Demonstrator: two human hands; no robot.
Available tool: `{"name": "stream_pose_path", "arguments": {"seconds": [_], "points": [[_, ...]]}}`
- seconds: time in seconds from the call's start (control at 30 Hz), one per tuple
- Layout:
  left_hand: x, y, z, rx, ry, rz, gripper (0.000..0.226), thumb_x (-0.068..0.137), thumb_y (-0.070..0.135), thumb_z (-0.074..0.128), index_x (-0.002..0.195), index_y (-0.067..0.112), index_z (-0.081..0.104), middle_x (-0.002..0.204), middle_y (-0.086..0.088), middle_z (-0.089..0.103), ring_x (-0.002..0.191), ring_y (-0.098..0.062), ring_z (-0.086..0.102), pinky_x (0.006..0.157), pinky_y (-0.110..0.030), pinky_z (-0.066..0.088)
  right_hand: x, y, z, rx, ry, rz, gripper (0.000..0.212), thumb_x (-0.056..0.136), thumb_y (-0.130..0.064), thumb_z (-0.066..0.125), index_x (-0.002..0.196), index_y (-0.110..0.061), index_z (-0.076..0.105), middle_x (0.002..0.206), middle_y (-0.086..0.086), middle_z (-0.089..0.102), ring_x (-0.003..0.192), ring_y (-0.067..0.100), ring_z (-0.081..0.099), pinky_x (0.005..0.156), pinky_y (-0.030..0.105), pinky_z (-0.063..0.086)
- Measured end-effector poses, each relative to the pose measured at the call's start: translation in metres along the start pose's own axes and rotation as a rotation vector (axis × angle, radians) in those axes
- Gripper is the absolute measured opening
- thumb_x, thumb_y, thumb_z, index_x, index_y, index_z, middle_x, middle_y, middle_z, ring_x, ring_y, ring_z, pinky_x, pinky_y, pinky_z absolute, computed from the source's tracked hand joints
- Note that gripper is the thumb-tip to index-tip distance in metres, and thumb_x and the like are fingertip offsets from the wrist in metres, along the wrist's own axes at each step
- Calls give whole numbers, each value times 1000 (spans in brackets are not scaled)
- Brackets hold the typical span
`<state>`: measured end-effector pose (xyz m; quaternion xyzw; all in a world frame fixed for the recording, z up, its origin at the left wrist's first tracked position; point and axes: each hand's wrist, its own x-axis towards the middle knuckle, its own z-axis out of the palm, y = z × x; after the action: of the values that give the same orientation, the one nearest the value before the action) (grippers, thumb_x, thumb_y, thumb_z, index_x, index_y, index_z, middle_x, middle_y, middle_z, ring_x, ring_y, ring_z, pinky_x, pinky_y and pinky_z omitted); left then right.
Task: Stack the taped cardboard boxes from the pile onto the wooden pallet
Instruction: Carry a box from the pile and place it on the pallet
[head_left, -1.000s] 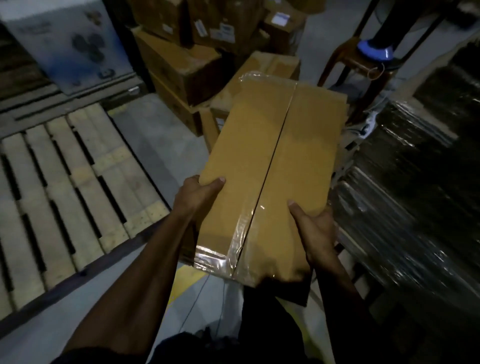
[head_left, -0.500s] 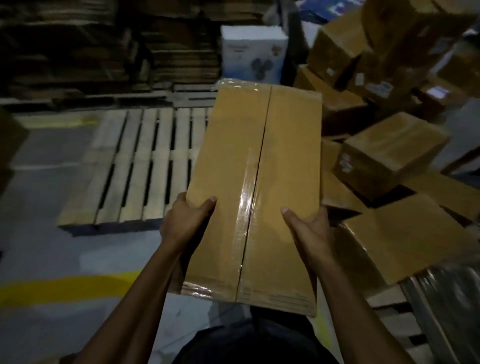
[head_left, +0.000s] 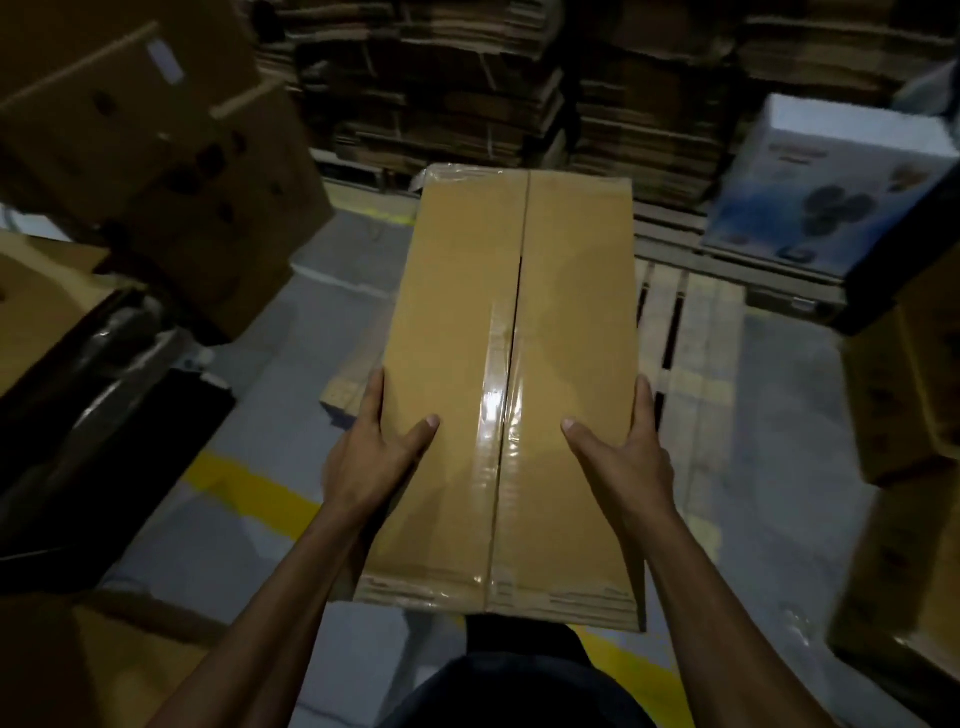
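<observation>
I hold a long brown taped cardboard box (head_left: 452, 332) flat in front of me, its clear-taped centre seam running away from me. My left hand (head_left: 369, 452) grips its left side, thumb on top. My right hand (head_left: 623, 452) grips its right side the same way. The wooden pallet (head_left: 696, 332) lies on the grey floor beyond and mostly behind the box, showing to the box's right and a little at its left edge. More brown boxes (head_left: 904, 395) from the pile stand at the right edge.
Brown boxes (head_left: 156, 156) are piled at the upper left over a dark wrapped load (head_left: 93, 395). A white and blue printed box (head_left: 826, 187) stands at the back right. Stacks of flattened cardboard (head_left: 467, 78) line the back. A yellow floor line (head_left: 249, 493) crosses below.
My view has swung left: the pallet went from left of the box to behind and right of it, and the pile slid to the right edge. Both hands shifted outward onto the box's sides.
</observation>
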<state>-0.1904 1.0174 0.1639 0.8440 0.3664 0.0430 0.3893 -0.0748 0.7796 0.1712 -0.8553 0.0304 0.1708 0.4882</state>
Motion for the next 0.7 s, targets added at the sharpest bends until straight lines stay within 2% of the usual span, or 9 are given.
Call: {"name": "stream_pose_path", "arguments": {"seconds": [0.17,0.37,0.57,0.7], "points": [[80,-11,-51,-8,54,-74,98,72,82,49,151,49,2,151,1,43,126,-33,52,98,-51,46,61,-71,63,-16,-117,-38,103,78,-62,72,153,-50,1,151,0,44,133,31,46,108,44,40],[162,-27,-90,-18,82,-100,99,67,86,45,150,51,5,148,2,47,124,-33,53,97,-52,47,114,-130,122,-51,-159,-64,102,80,-61,71,153,-51,0,151,1,43,134,31,44,107,44,38],[275,-67,-119,-99,-3,-69,101,61,94,47,146,58,6,149,7,44,127,-30,52,100,-55,45,165,-171,201,-51,-103,-56,102,79,-60,73,154,-49,5,154,-4,41,136,29,43,107,43,39],[353,-85,-145,-59,-74,-44,100,65,88,47,149,54,3,151,5,42,129,-30,50,100,-54,45,191,-199,261,-31,-33,1,104,74,-66,73,150,-56,3,155,-4,40,137,31,42,109,52,39]]}}
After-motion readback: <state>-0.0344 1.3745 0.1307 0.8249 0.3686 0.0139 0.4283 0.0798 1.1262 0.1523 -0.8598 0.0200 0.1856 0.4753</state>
